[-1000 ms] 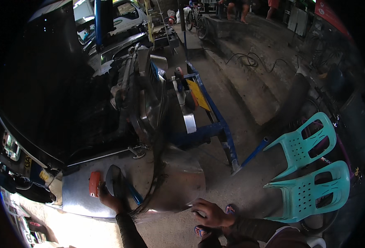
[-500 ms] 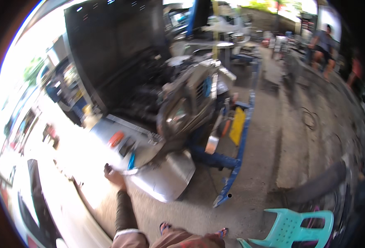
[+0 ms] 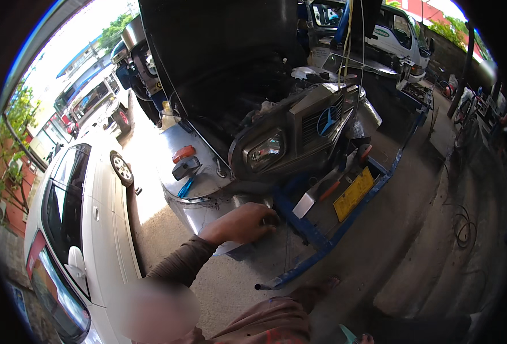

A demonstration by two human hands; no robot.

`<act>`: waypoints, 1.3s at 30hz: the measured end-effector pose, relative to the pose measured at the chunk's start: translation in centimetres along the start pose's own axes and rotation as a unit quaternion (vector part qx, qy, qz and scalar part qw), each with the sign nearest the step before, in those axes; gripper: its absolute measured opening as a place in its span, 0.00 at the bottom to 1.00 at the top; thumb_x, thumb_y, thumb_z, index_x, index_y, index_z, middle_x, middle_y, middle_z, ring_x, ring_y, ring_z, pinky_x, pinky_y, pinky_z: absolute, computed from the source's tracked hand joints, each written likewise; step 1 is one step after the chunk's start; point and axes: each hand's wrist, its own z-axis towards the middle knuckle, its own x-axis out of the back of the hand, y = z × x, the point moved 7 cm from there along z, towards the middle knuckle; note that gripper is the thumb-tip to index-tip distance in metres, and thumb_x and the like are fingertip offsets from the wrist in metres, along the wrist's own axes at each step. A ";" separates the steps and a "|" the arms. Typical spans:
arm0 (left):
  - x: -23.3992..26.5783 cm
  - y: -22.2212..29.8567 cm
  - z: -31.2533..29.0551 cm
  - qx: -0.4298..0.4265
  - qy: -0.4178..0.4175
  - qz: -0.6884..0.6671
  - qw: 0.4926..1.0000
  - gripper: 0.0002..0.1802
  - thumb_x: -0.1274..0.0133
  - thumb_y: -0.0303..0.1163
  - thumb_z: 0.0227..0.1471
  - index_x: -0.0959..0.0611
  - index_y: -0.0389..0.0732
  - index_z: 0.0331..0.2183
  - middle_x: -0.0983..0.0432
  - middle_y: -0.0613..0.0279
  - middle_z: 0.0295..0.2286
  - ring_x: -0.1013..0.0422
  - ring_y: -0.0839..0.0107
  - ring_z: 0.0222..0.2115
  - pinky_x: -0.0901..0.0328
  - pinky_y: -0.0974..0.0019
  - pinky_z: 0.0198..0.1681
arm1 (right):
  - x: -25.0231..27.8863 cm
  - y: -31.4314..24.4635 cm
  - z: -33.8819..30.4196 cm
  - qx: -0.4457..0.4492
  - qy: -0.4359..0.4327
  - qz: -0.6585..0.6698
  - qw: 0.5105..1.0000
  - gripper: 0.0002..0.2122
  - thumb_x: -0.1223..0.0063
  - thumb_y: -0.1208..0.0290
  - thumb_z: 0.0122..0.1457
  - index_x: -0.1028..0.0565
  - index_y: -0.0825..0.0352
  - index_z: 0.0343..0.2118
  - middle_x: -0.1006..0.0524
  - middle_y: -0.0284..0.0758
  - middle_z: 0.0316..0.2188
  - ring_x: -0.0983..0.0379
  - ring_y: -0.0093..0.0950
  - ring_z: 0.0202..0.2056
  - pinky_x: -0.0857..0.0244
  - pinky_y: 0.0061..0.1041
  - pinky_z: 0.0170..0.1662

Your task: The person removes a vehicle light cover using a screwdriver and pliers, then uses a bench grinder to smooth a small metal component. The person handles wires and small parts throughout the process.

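My left hand [image 3: 242,223] reaches in front of the vehicle's bare metal fender [image 3: 199,215], palm down. Its fingers are curled together, with something small and dark at their tips that I cannot make out. Above it are the headlight [image 3: 265,152] and the dark grille [image 3: 319,123]. On top of the fender lie an orange-red piece [image 3: 183,153], a grey block-like thing [image 3: 186,167] and a bright blue item [image 3: 186,187]. My right hand does not show. A blurred patch covers part of my left arm.
A white car [image 3: 107,212] stands along the left. Below the grille are a blue metal frame [image 3: 328,243] and a yellow plate [image 3: 354,195]. A coiled cable [image 3: 465,232] lies on the right. The hood [image 3: 219,46] is raised. A white truck [image 3: 400,34] stands behind.
My left hand has moved rightward, from beside the fender to in front of it. The view has turned: the white car shows more and the green chair has mostly left the picture.
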 end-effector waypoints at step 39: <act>-5.0 12.5 107.6 0.198 0.368 -0.150 0.896 0.14 0.41 0.31 0.54 0.17 0.37 0.42 0.21 0.49 0.36 0.24 0.53 0.37 0.30 0.58 0.42 | -18.8 -76.5 103.6 0.114 -0.192 -0.103 0.969 0.09 0.47 0.71 0.60 0.22 0.72 0.37 0.22 0.37 0.26 0.27 0.26 0.23 0.32 0.25 0.23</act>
